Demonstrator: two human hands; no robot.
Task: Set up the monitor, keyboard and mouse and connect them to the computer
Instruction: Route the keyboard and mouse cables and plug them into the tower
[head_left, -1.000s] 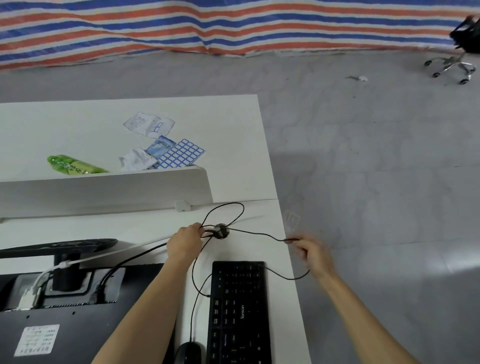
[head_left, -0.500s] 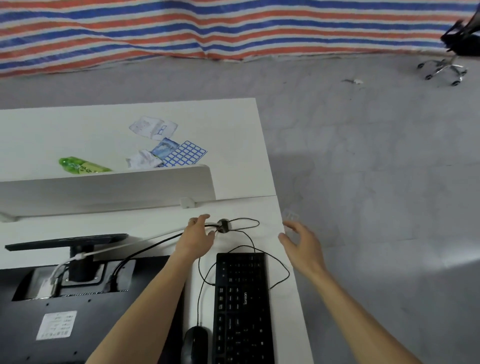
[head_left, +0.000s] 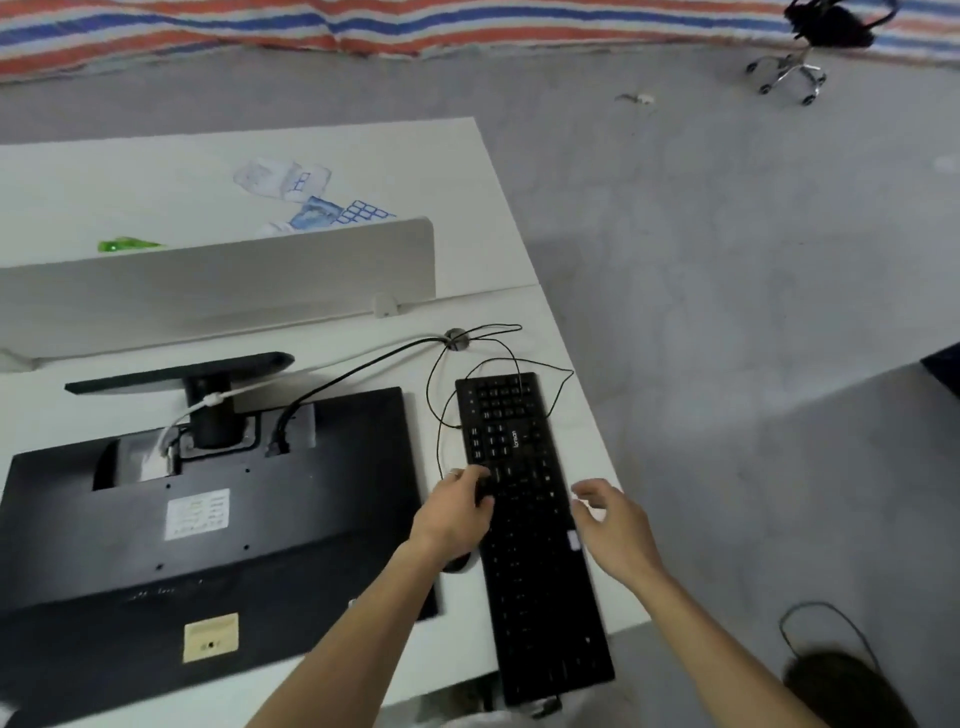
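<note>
At the far left, a green packet (head_left: 127, 244) is lying on the far desk behind a low white divider (head_left: 218, 280). On the near side of the divider, the monitor (head_left: 208, 519) is lying face down on the white desk (head_left: 576, 415), its black back facing up and showing a white label and a yellowish sticker. Its stand (head_left: 210, 415) is sticking up from the back with the flat base (head_left: 182, 371) pointing toward the divider. A white cable (head_left: 322, 364) and a thicker black cable (head_left: 343, 376) are running from the monitor's sockets rightward to a round cable hole (head_left: 457, 339) in the desk. Some printed papers (head_left: 311, 200) are lying beyond the divider, further right.

Thin black cords (head_left: 436, 410) are looping from the hole toward the keyboard (head_left: 535, 571), which is lying lengthwise near the desk's right edge, its near end hanging over the near edge of the desk. The left hand (head_left: 457, 512) is curling its fingers over the keyboard's left edge, about halfway along. The mouse (head_left: 460, 565) is sitting just beside the keyboard, mostly hidden under the left wrist. The right hand (head_left: 613, 530) is hovering at the keyboard's right edge with fingers loosely spread and holding nothing; whether it is touching the keyboard cannot be told. The two hands are apart, one on each side of the keyboard.

On the grey floor at far right, an office chair (head_left: 800, 67) is standing against a striped tarp (head_left: 363, 26).
</note>
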